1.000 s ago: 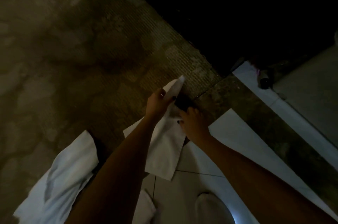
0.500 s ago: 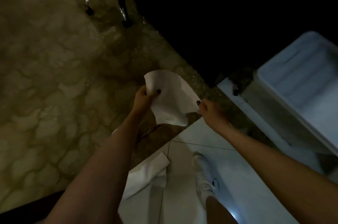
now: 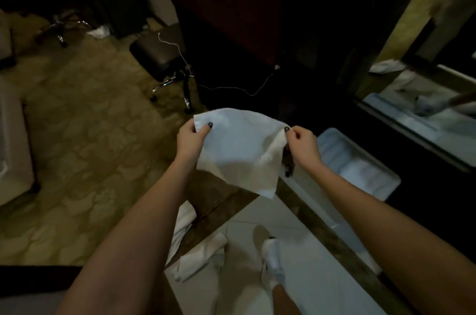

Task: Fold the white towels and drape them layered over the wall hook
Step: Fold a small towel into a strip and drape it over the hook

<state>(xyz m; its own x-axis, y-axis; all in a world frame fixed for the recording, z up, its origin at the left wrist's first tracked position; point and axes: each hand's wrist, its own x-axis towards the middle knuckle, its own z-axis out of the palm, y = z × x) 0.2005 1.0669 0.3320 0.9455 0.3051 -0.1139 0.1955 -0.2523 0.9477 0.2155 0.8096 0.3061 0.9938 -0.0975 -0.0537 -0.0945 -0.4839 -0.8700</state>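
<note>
Item: small white terry-cloth towel (image 3: 238, 150), held in mid-air above the floor threshold; soft, light, limp; left hand (image 3: 191, 140) and right hand (image 3: 304, 144) each grip 1 top corner, pinched closed; best held by corners.

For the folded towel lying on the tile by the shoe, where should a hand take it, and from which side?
The folded towel on the floor lies flat on the tile, left of the shoe. Probably pinch its upper end nearest the shoe, coming from above: the layers seem to meet there, so it should lift folded.
</note>
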